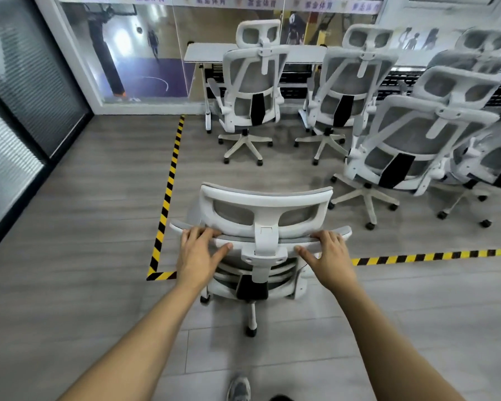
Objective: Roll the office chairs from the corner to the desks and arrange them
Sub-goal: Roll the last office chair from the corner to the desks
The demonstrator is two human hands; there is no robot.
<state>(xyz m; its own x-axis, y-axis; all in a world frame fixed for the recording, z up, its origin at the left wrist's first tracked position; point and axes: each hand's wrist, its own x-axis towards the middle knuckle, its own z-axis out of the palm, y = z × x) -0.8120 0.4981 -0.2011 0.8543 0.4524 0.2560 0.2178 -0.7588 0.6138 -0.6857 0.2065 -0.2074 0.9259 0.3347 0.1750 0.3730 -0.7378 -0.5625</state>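
Note:
A white office chair with grey mesh (265, 209) stands right in front of me, its back toward me. My left hand (198, 254) grips the top edge of its backrest left of the headrest post. My right hand (329, 256) grips the same edge on the right. Two matching chairs are tucked at a white desk (206, 52) by the glass wall: one on the left (252, 85), one on the right (350, 88). A third chair (411, 140) stands nearer on the right, away from the desk, with more chairs (486, 157) behind it.
Yellow-black floor tape (169, 180) runs along the left of the desk area and turns across in front (434, 256). A glass partition with blinds (18, 111) lines the left side. My shoe (239, 389) shows at the bottom. The floor is grey wood planks.

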